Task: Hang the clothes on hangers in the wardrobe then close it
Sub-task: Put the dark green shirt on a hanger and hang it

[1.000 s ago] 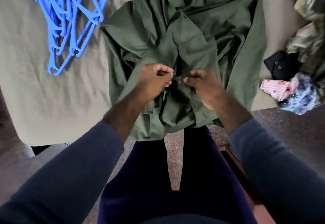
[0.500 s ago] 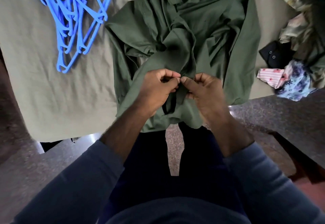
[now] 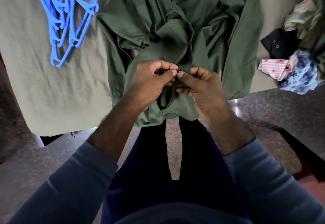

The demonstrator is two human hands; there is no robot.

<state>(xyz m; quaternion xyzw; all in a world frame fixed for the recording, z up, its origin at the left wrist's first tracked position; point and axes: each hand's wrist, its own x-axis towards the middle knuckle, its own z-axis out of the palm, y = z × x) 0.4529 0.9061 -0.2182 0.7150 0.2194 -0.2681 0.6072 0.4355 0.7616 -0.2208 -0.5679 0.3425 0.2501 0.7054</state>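
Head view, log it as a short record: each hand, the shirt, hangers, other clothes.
left hand: pinches green shirt front
right hand: pinches same front, thumbs nearly touching
shirt state: rumpled on beige sheet, hem over near edge
blue hangers: tangled heap left of shirt
other clothes: pile at right

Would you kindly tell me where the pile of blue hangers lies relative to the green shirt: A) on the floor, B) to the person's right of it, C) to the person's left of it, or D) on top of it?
C: the blue hangers lie heaped on the beige sheet, to the person's left of the green shirt.
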